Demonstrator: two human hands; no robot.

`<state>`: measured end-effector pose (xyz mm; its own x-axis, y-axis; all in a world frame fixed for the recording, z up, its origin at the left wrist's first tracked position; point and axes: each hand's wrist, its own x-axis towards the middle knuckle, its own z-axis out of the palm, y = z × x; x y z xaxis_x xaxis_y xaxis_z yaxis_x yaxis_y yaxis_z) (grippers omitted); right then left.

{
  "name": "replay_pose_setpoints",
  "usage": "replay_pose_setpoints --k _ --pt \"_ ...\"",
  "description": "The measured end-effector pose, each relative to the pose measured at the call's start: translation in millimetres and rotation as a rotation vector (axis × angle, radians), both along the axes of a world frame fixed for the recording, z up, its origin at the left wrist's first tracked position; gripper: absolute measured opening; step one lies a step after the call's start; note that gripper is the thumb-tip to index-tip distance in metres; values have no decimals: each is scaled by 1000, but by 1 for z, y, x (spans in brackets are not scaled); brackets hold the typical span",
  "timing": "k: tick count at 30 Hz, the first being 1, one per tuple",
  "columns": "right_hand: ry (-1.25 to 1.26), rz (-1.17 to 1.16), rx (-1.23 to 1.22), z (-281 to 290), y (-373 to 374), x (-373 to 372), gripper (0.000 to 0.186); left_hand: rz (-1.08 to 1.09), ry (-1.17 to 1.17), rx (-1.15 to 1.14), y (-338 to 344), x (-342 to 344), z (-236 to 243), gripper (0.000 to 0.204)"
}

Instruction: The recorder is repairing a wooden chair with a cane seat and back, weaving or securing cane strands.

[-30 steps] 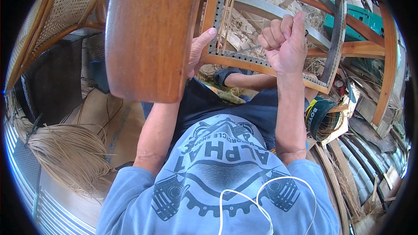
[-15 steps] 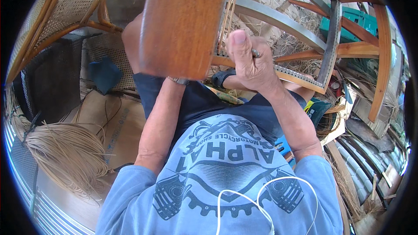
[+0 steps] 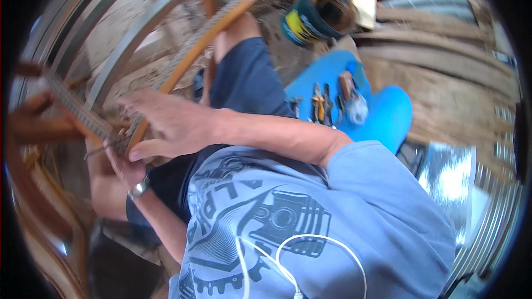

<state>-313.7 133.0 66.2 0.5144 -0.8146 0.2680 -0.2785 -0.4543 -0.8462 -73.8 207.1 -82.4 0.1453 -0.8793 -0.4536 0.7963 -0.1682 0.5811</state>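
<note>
A wooden chair frame [image 3: 191, 58] with a row of small holes along its grooved edges lies across my lap, in the upper left. My left hand [image 3: 126, 167], with a metal-banded watch on its wrist, grips the frame's near corner; its fingertips are partly hidden. Beside that hand a thin brownish strand sticks out. My right hand [image 3: 180, 124] is over the same corner, its thumb apart from the stretched fingers. Motion blurs those fingers, and I see nothing held in them.
At my right is a blue plastic seat [image 3: 388, 116] bearing yellow-handled pliers [image 3: 318, 105] and other hand tools. Beyond it stands a dark green bucket [image 3: 310, 22] with fibrous material inside. Wooden planks [image 3: 426, 83] lie farther right. A curved wooden chair part [image 3: 33, 188] is at the left.
The view has swung right, bringing the blue seat and tools into sight. My right hand has gone from a fist beside the frame to spread fingers over its corner. My left hand now shows.
</note>
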Motion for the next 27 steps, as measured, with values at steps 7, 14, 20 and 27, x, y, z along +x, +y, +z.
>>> replay_pose_setpoints --k 7,14,20,27 --pt "531 -1093 263 -35 96 -295 34 21 -78 306 -11 4 18 50" --pt "982 -1052 821 -99 236 -392 32 -18 -208 450 -19 -1 40 57" --pt "887 -780 671 -168 234 -327 48 -17 -237 403 -21 -6 32 61" --pt "840 -899 323 -174 222 -314 30 -55 -241 299 -17 -9 30 54"
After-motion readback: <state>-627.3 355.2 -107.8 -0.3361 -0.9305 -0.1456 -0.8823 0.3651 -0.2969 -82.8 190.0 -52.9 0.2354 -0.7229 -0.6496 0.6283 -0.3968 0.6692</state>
